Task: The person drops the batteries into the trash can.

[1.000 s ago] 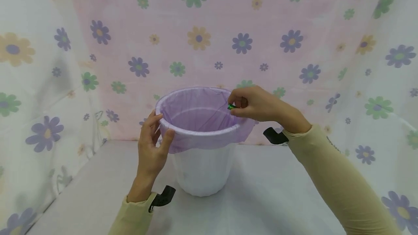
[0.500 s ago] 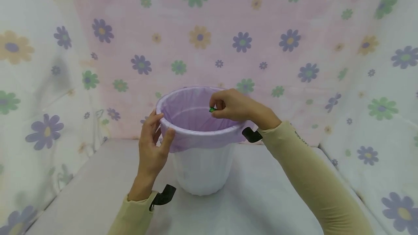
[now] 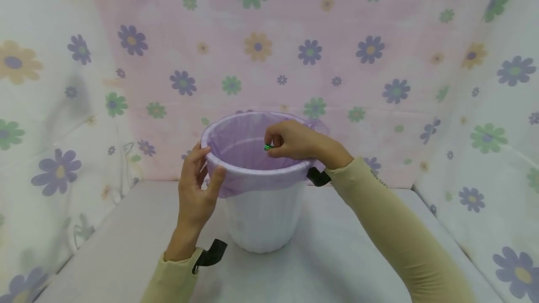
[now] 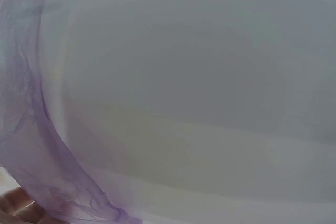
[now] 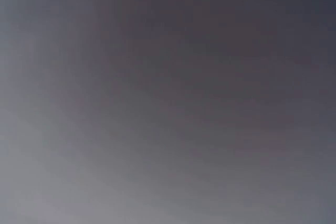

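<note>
A white trash can stands upright, lined with a thin purple bag folded over its rim. At the can's left side my left hand holds the lined rim, its thumb on the front; a few of its fingers show in the left wrist view. My right hand is over the can's mouth at the right. Between thumb and fingers it pinches a small shiny green piece, like foil or a wrapper, mostly hidden by the fingers. The right wrist view is a grey blur.
The can stands on a white-covered table. A pink and white flowered cloth hangs behind it and along both sides. Black wrist mounts stick out from both sleeves, the right one close to the rim.
My right hand has moved left and slightly down with the green piece, from the rim's right edge to over the can's mouth. The left hand and the can have stayed in place.
</note>
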The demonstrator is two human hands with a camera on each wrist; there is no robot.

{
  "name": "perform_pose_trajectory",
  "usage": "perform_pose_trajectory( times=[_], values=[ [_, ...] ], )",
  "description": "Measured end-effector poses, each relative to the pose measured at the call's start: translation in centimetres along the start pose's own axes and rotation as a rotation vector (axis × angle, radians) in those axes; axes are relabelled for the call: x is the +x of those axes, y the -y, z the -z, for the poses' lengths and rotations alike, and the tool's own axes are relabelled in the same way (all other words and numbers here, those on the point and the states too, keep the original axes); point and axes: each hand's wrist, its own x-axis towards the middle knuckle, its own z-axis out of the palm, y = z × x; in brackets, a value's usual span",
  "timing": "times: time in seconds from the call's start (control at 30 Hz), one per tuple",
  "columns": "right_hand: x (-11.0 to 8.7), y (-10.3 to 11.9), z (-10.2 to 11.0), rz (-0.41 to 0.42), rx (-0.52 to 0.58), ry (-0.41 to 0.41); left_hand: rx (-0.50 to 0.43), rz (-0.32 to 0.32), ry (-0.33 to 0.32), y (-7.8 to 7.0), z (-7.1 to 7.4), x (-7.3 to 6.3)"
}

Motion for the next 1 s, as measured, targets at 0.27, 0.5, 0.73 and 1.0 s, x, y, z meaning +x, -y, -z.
perform_pose_trajectory(
  times=[0.27,0.5,0.73,1.0],
  values=[
    [0.2,-0.1,0.1,-0.011,-0.003,0.011,-0.008,0.002,-0.006,-0.2,0.0,0.1],
    [0.2,-0.3,0.0,-0.014,-0.003,0.011,-0.011,0.006,-0.003,-0.1,-0.2,0.0],
    [0.5,-1.3,0.3,-0.006,0.016,0.015,-0.01,-0.007,-0.019,0.1,-0.9,0.4],
    [-0.1,-2.1,1.2,0.039,0.056,-0.064,0.031,0.015,-0.03,0.3,-1.5,0.8]
  ],
)
